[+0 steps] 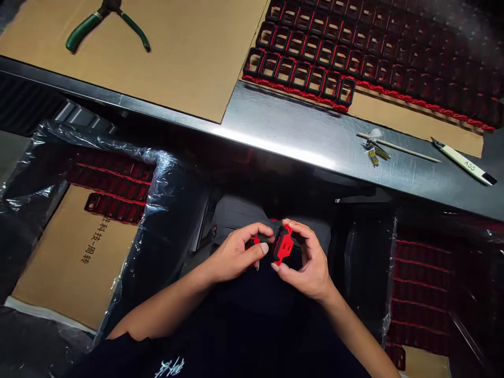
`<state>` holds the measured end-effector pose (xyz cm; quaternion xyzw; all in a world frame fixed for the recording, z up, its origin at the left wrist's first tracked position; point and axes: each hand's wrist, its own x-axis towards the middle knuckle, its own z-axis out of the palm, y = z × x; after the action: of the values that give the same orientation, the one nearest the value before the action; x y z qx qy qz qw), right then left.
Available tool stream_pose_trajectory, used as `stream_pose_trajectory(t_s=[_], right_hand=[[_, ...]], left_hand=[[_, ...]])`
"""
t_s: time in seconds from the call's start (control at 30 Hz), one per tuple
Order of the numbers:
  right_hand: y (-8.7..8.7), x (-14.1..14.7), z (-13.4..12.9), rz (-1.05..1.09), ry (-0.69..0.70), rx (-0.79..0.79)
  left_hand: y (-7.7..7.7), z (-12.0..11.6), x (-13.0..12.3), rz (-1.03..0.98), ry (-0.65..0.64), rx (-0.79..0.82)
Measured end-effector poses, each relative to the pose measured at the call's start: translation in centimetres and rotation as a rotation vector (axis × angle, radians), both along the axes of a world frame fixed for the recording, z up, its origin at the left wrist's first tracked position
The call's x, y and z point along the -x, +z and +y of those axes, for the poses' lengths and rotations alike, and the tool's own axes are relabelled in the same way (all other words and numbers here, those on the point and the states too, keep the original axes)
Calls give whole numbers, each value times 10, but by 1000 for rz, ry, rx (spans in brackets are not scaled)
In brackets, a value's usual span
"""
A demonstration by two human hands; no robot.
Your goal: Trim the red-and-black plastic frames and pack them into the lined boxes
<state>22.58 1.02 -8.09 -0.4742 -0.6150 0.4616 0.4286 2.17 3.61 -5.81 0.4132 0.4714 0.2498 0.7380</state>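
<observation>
Close to my lap, my right hand (309, 260) grips a small red-and-black plastic frame (284, 245) by its ends, between thumb and fingers. The frame is tilted, its red side turned to the right and its black rim to the left. Beside it, my left hand (244, 252) is curled, thumb and forefinger nearly at the black rim. Within the left fingers a second red-and-black piece (252, 242) shows in part; most of it is hidden. Whether the left fingers touch the right-hand frame I cannot tell.
Rows of similar frames (301, 73) stand on cardboard on the metal table (275, 126). Green-handled pliers (84, 32), a thin stick (409, 148) and a white marked cutter (466, 161) lie there. Plastic-lined boxes with frames flank me, the left one (161, 168) holding cardboard (66, 257).
</observation>
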Motion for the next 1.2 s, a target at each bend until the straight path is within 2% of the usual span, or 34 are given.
stream_pose_trajectory(t_s=[0.13,0.27,0.43,0.57,0.67,0.77,0.97,1.2], right_hand=[[-1,0,-1,-28,18,-29],[-2,2,0,-52,33,-61],[0,0,0,-96,48,-90],[3,-10,-1,83,28,112],[5,-17,0,292,8,310],[9,-16,0,420,44,425],[21,-7,-2,483,129,494],[23,0,0,496,104,552]], left_hand=[[3,-1,2,95,-62,-127],[4,-1,-1,109,-116,-165],[6,-3,-4,150,-82,-270],[3,-5,-2,278,4,-520],[1,-6,-1,330,-2,-693],[0,-7,-1,331,-19,-814],[-4,-7,0,369,-60,-927],[-7,-6,3,398,-90,-979]])
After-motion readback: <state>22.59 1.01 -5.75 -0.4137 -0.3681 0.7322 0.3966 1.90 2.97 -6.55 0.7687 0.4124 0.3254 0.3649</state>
